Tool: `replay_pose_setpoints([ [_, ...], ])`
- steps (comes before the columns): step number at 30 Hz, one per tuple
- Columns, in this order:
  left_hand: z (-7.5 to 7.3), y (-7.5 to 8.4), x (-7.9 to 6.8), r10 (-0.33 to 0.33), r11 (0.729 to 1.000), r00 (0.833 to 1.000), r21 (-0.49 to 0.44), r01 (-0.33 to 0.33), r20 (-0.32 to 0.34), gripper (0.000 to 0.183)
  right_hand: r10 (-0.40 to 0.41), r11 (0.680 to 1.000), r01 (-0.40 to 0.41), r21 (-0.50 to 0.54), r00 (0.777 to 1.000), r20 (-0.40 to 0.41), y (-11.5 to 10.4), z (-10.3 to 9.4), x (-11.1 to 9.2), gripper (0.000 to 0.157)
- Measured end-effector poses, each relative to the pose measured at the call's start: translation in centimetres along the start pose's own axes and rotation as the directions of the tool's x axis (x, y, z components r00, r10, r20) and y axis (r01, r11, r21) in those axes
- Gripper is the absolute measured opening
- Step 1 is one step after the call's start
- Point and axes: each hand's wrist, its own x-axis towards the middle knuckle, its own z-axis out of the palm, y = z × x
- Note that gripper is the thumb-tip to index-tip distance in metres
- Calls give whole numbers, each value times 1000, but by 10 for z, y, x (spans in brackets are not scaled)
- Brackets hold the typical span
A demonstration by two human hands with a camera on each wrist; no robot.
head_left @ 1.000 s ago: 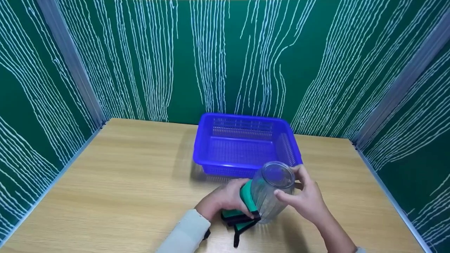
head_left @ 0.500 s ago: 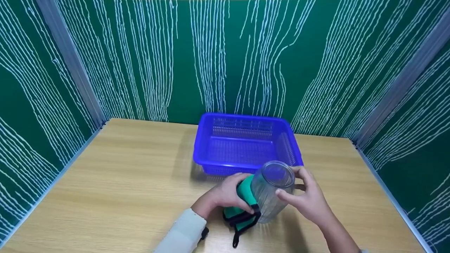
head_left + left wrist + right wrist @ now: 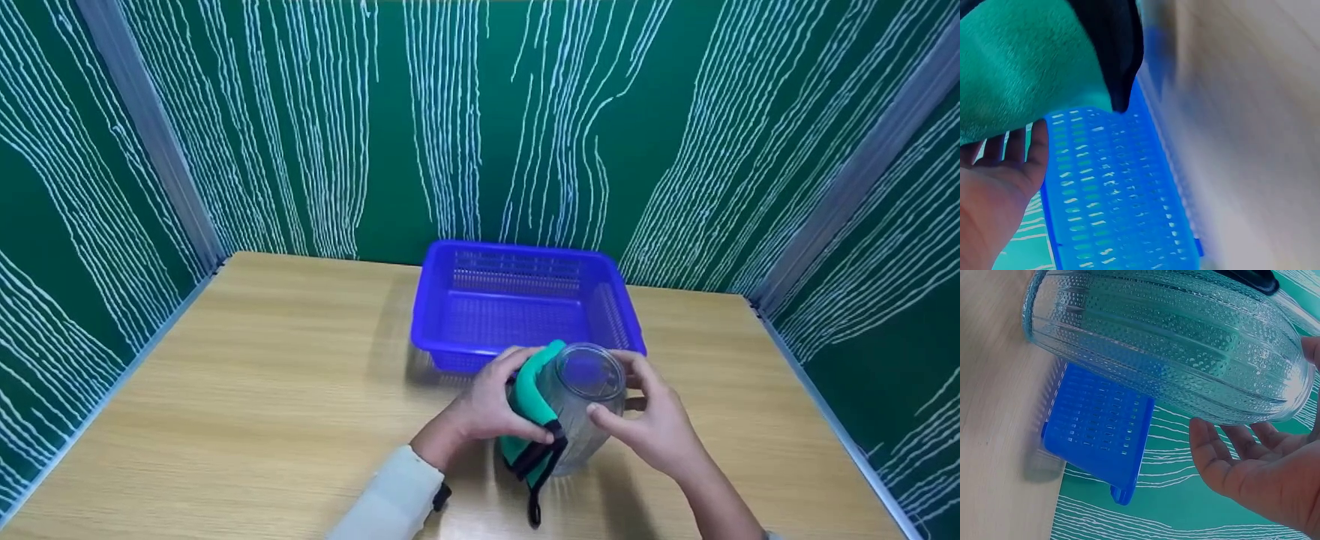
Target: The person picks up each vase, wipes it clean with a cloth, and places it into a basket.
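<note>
A clear glass jar (image 3: 591, 375) with ribbed, dimpled walls stands tilted, its round closed end up, near the table's front. My right hand (image 3: 660, 427) grips its right side, thumb towards me and fingers behind; the right wrist view shows the fingers curved under the jar (image 3: 1185, 343). My left hand (image 3: 495, 405) holds a green cloth (image 3: 534, 390) with black edging and a black hanging loop against the jar's left side. In the left wrist view the cloth (image 3: 1022, 67) covers part of the left fingers (image 3: 1036, 152).
A blue plastic basket (image 3: 427, 300) with slotted walls stands just behind the hands, partly overlapped by them and the jar. Green walls (image 3: 390, 150) with white wavy lines enclose the wooden table (image 3: 262, 375) at the back and sides.
My left hand and the cloth have moved up and slightly right along the jar, so the cloth's top edge now reaches the jar's upper end. The right hand has barely moved.
</note>
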Motion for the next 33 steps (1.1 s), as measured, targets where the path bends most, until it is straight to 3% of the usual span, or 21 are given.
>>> replay_pose_setpoints([
  [8, 2, 22, 4, -67, 997, 995, -41, 64, -71, 97, 14, 999, -15, 47, 1000, 6, 1, -3, 0, 53],
  [12, 2, 26, 7, -92, 995, 994, -44, 90, -64, 91, 15, 998, -16, 56, 1000, 17, 0, -5, 1, 50],
  [18, 6, 23, 13, -78, 994, 997, -73, 77, -10, 91, -4, 997, 2, 82, 1000, 22, 0, -6, 1, 47],
  [22, 7, 18, 11, -105, 987, 994, -119, 107, 23, 90, -8, 997, 7, 81, 1000, 12, 1, -5, 1, 47],
  [24, 3, 24, 8, -113, 984, 993, -137, 117, 35, 89, -7, 997, 7, 80, 1000, 9, 1, -5, 1, 48],
  [29, 3, 22, 6, -113, 985, 992, -123, 120, 56, 93, -10, 998, 10, 68, 1000, 0, 3, -4, 1, 47],
  [33, 7, 9, 6, -98, 990, 994, -100, 103, 52, 97, -30, 999, 30, 41, 1000, -4, 6, -2, 1, 48],
])
